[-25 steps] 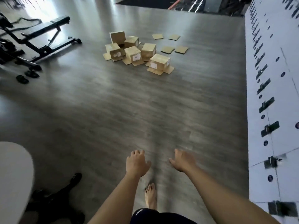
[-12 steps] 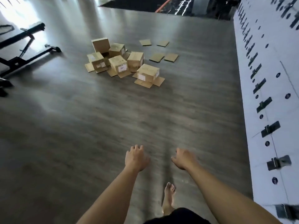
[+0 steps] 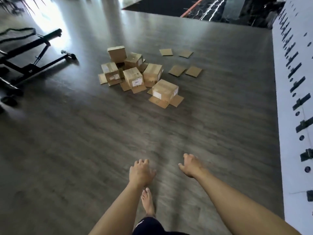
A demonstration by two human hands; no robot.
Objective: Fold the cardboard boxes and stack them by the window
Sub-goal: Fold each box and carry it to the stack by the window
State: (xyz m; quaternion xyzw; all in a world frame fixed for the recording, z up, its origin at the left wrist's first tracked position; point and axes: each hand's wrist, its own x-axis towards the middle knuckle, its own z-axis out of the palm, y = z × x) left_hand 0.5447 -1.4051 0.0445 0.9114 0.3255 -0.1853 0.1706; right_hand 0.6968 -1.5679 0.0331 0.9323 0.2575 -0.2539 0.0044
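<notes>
A heap of several brown cardboard boxes (image 3: 133,72) lies on the dark wood floor ahead, most with flaps spread out. The nearest box (image 3: 165,90) has white labels and sits at the heap's right front. Several flat cardboard pieces (image 3: 185,71) lie to the right of the heap. My left hand (image 3: 140,172) and my right hand (image 3: 191,165) are stretched forward low in the view, both holding nothing, fingers loosely apart, well short of the boxes. A bare foot (image 3: 148,202) shows between my arms.
A black weight bench (image 3: 32,63) stands at the left with bright light behind it. A white wall panel with dark brackets and holes (image 3: 294,102) runs along the right side. A dark marble area (image 3: 203,7) lies at the far end.
The view has moved closer to the box heap, which now appears larger. Both hands stay stretched forward and hold nothing. The foot under me has changed position.
</notes>
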